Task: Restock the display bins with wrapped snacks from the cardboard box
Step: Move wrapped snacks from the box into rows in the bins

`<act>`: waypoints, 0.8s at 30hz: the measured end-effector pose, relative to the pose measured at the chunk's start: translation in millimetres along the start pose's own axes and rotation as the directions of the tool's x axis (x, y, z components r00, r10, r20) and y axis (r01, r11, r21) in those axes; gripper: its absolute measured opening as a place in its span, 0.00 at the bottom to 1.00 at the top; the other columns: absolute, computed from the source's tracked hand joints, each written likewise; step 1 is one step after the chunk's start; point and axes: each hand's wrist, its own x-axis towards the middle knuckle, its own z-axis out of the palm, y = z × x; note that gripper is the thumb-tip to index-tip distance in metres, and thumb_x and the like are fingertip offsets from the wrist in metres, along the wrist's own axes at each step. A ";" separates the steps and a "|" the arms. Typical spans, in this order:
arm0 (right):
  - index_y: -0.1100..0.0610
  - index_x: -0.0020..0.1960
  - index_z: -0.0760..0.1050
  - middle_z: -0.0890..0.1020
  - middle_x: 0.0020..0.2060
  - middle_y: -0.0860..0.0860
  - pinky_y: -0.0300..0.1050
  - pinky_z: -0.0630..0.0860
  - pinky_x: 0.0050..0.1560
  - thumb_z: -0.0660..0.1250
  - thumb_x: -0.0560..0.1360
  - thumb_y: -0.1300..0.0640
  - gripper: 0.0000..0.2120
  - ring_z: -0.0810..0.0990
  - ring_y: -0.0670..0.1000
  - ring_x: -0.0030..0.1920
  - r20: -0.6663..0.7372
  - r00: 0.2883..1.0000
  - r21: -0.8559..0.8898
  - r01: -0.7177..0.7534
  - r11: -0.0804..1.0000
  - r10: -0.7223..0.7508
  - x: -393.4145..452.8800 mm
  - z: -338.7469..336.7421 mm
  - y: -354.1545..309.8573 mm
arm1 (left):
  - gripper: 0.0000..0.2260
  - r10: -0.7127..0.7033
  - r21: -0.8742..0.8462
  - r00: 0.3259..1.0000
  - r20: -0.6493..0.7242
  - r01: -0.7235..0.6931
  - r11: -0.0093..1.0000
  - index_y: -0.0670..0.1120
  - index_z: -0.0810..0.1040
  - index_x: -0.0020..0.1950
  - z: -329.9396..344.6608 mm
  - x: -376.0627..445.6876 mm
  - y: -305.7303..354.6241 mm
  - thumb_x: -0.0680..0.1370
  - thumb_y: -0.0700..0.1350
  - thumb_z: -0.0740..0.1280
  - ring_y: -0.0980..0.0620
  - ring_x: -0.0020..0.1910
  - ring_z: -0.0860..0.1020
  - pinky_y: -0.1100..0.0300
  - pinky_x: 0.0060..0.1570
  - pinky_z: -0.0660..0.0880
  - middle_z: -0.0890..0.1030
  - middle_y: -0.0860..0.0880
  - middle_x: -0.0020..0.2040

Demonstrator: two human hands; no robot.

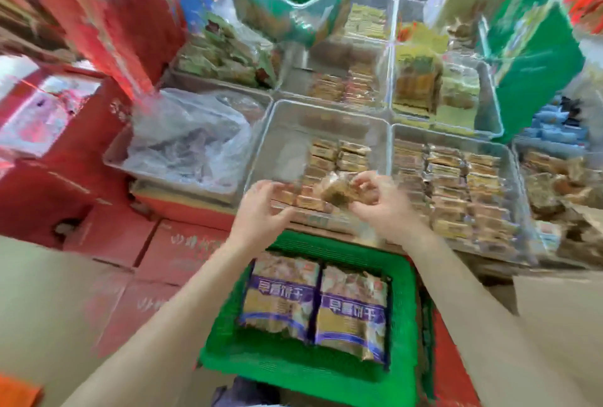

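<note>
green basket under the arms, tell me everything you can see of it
The green basket is a rectangular plastic crate with slotted, mesh-like walls and a thicker rim, bright green all over. It sits upright, low in the view, in front of the clear display bins and below both forearms, which pass over it without touching. Inside lie two flat snack bags side by side, purple banded with printed characters, covering most of its floor. Red cartons stand to its left. Motion blur hides finer detail.

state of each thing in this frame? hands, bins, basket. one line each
right hand: pinching a wrapped snack
left hand: fingers curled, at the bin's front rim, hold unclear
clear bin: partly filled, left side bare
neighbouring bin: nearly full of rows
green basket: holds two purple-labelled packs
</note>
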 end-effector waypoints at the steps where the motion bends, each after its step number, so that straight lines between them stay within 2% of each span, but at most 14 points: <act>1: 0.46 0.53 0.74 0.76 0.49 0.50 0.44 0.76 0.48 0.72 0.74 0.62 0.15 0.79 0.53 0.48 -0.018 0.999 -0.001 -0.036 0.999 0.036 20.5 21.7 -4.6 | 0.25 -0.030 0.093 1.000 0.002 0.030 0.995 0.45 0.73 0.71 -5.4 12.3 -23.9 0.77 0.53 0.71 0.46 0.73 0.67 0.55 0.73 0.60 0.71 0.44 0.72; 4: 0.44 0.51 0.72 0.74 0.50 0.50 0.47 0.76 0.52 0.71 0.74 0.59 0.13 0.78 0.53 0.51 -0.056 0.990 -0.040 -0.130 0.991 0.128 72.5 73.1 -12.0 | 0.34 -0.029 0.334 0.996 0.086 -0.001 0.943 0.47 0.58 0.81 -9.4 38.1 -69.5 0.80 0.62 0.62 0.48 0.81 0.47 0.49 0.78 0.41 0.51 0.46 0.83; 6: 0.47 0.53 0.74 0.74 0.54 0.51 0.47 0.75 0.56 0.70 0.74 0.59 0.11 0.76 0.52 0.52 -0.105 0.982 -0.095 -0.166 0.981 0.156 103.3 95.9 -14.4 | 0.38 0.007 0.426 0.987 0.160 -0.076 0.902 0.49 0.45 0.83 -6.6 47.4 -88.3 0.80 0.68 0.52 0.51 0.80 0.36 0.52 0.75 0.31 0.39 0.49 0.82; 8: 0.52 0.57 0.77 0.74 0.57 0.53 0.44 0.72 0.56 0.70 0.75 0.60 0.11 0.76 0.52 0.53 -0.156 0.973 -0.159 -0.197 0.967 0.173 131.5 111.5 -17.5 | 0.39 0.044 0.495 0.977 0.211 -0.145 0.857 0.50 0.34 0.80 -2.5 50.1 -101.4 0.78 0.71 0.40 0.54 0.77 0.27 0.54 0.72 0.25 0.32 0.50 0.80; 10: 0.54 0.58 0.77 0.74 0.57 0.53 0.44 0.72 0.56 0.70 0.76 0.61 0.12 0.76 0.52 0.53 -0.177 0.969 -0.218 -0.211 0.953 0.174 153.2 125.0 -21.0 | 0.38 0.083 0.526 0.975 0.206 -0.182 0.831 0.48 0.34 0.80 2.4 50.5 -110.3 0.79 0.71 0.38 0.53 0.78 0.29 0.52 0.75 0.28 0.33 0.50 0.80; 12: 0.55 0.59 0.77 0.76 0.58 0.54 0.48 0.74 0.58 0.70 0.76 0.60 0.12 0.77 0.55 0.55 -0.164 0.971 -0.275 -0.212 0.938 0.172 167.5 138.2 -21.4 | 0.38 0.136 0.533 0.978 0.161 -0.202 0.822 0.45 0.42 0.82 6.0 49.7 -114.4 0.81 0.69 0.43 0.50 0.81 0.38 0.51 0.77 0.35 0.42 0.47 0.82; 14: 0.55 0.61 0.77 0.77 0.58 0.54 0.53 0.76 0.58 0.70 0.77 0.58 0.13 0.78 0.57 0.57 -0.129 0.979 -0.372 -0.195 0.908 0.158 175.5 147.1 -19.6 | 0.38 0.178 0.533 0.976 0.125 -0.217 0.818 0.44 0.48 0.83 9.1 49.9 -117.9 0.81 0.68 0.45 0.49 0.81 0.44 0.51 0.78 0.38 0.47 0.46 0.83; 18: 0.55 0.64 0.76 0.77 0.58 0.54 0.54 0.77 0.53 0.69 0.78 0.59 0.14 0.78 0.59 0.58 0.007 0.990 -0.602 -0.108 0.791 0.141 183.7 156.1 -14.9 | 0.38 0.183 0.512 0.975 0.130 -0.224 0.829 0.44 0.47 0.83 11.9 51.8 -119.9 0.81 0.67 0.44 0.49 0.82 0.44 0.50 0.78 0.42 0.47 0.46 0.83; 22: 0.58 0.62 0.78 0.78 0.56 0.56 0.53 0.74 0.56 0.63 0.78 0.66 0.15 0.76 0.59 0.60 0.071 0.990 -0.785 -0.018 0.620 0.120 185.8 167.1 -18.8 | 0.38 0.195 0.530 0.974 0.119 -0.228 0.816 0.43 0.49 0.83 12.6 51.6 -121.4 0.81 0.67 0.44 0.48 0.82 0.45 0.49 0.78 0.45 0.48 0.46 0.83; 24: 0.61 0.61 0.77 0.75 0.58 0.57 0.52 0.72 0.57 0.60 0.79 0.66 0.13 0.73 0.59 0.61 0.093 0.991 -0.841 0.026 0.541 0.097 181.9 171.3 -22.0 | 0.38 0.207 0.539 0.972 0.112 -0.235 0.809 0.43 0.49 0.83 12.9 51.2 -121.9 0.81 0.67 0.45 0.48 0.82 0.45 0.49 0.79 0.45 0.48 0.45 0.83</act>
